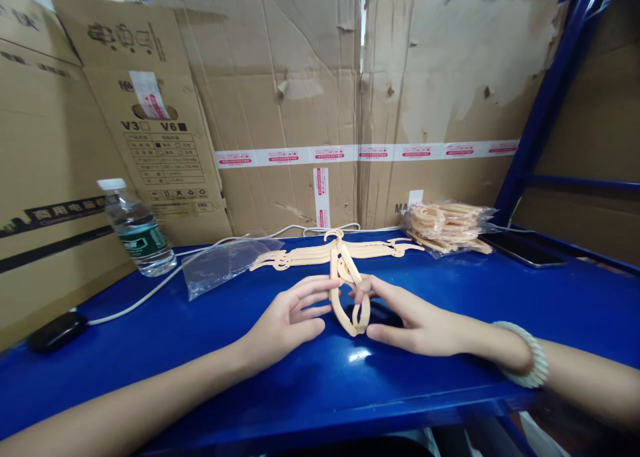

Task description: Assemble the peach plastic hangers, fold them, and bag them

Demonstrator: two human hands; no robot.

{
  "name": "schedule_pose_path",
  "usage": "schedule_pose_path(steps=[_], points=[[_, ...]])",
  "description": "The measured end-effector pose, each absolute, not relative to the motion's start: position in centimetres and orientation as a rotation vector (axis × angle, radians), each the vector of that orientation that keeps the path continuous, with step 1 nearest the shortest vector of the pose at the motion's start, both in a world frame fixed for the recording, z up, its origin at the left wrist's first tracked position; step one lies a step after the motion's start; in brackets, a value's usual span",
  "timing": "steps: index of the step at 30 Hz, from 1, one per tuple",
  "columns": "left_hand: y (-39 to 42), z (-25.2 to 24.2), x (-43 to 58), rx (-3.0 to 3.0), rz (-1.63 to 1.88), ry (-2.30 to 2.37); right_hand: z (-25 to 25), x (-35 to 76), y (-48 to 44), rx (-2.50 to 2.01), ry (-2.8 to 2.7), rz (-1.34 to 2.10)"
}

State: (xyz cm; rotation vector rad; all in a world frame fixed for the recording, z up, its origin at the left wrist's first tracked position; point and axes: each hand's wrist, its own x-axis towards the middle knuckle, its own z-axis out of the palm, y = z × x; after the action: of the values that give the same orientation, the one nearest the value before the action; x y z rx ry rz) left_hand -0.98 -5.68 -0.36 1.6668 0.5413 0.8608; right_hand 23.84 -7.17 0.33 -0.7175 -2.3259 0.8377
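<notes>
A stack of thin beige plastic hangers [345, 254] lies on the blue shelf top [200, 364], arms spread left and right, hooks pointing toward me. My left hand [290, 317] has its fingers stretched out, the fingertips touching the left side of the hook loops [353, 310]. My right hand [415, 320], a pale bead bracelet on its wrist, pinches the right side of the same loops between thumb and fingers.
A clear empty plastic bag [223, 264] lies left of the hangers. A bagged bundle of hangers [445, 227] sits at back right beside a dark phone [525, 250]. A water bottle [137, 230], white cable and black device [57, 330] are left. Cardboard walls surround the shelf.
</notes>
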Motion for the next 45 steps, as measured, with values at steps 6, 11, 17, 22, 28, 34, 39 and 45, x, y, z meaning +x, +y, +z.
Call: schedule_pose_path(steps=[6, 11, 17, 22, 28, 34, 39, 45], points=[[-5.6, -0.8, -1.3, 2.111, 0.811, 0.833, 0.2, 24.3, -6.4, -0.847, -2.448, 0.68], [-5.7, -1.1, -1.4, 2.37, 0.583, 0.997, -0.1, 24.3, -6.2, -0.845, -2.545, 0.507], [-5.6, -0.9, -1.5, 2.434, 0.531, 1.03, -0.4, 24.5, -6.1, -0.846, -2.58, 0.324], [-5.6, -1.0, -1.6, 2.453, 0.618, 0.938, 0.1, 24.2, -6.5, -0.923, -2.577, 0.242], [-5.5, -1.0, -1.9, 2.487, 0.723, 0.947, 0.8, 24.0, -7.1, -0.847, -2.577, 0.231], [-5.4, -0.8, -2.0, 2.576, 0.682, 0.939, 0.7, 24.2, -7.0, -0.839, -2.63, 0.194], [-5.4, -0.8, -2.0, 2.604, 0.662, 0.948, 0.9, 24.3, -7.0, -0.788, -2.642, 0.219], [-5.5, -0.9, -2.1, 2.618, 0.67, 0.963, 0.7, 24.4, -6.8, -0.747, -2.66, 0.211]])
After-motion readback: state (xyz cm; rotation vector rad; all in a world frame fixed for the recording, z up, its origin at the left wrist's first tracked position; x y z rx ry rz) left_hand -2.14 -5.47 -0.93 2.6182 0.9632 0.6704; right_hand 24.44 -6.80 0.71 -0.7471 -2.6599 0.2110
